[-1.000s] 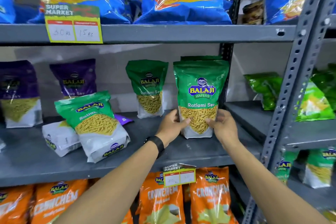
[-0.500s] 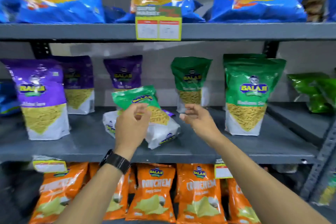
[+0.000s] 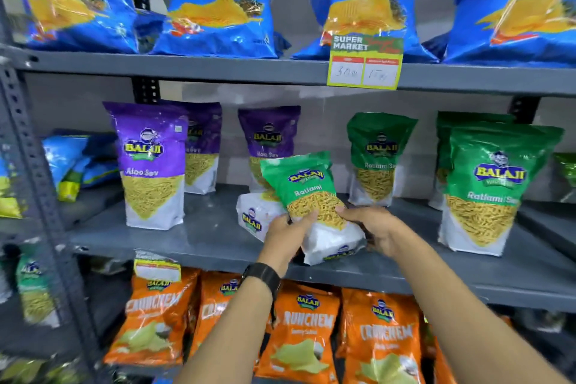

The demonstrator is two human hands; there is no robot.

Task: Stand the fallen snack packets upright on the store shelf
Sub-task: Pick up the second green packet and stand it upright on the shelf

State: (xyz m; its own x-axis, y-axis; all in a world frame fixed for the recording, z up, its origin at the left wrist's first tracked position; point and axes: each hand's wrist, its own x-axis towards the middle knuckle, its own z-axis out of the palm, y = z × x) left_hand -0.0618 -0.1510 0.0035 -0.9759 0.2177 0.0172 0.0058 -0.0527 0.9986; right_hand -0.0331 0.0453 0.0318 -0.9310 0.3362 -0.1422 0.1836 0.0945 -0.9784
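Grey shelf (image 3: 199, 237): both hands' fingers (image 3: 304, 218) grip tilted green packet (image 3: 307, 193), seemingly lifted.

Grey metal shelving (image 3: 199, 70) against a pale wall (image 3: 305, 97).

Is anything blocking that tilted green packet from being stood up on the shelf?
Both hands, left hand and right hand, already grip the green packet. It leans on a fallen white-bottomed packet just behind-left; the shelf in front looks free.
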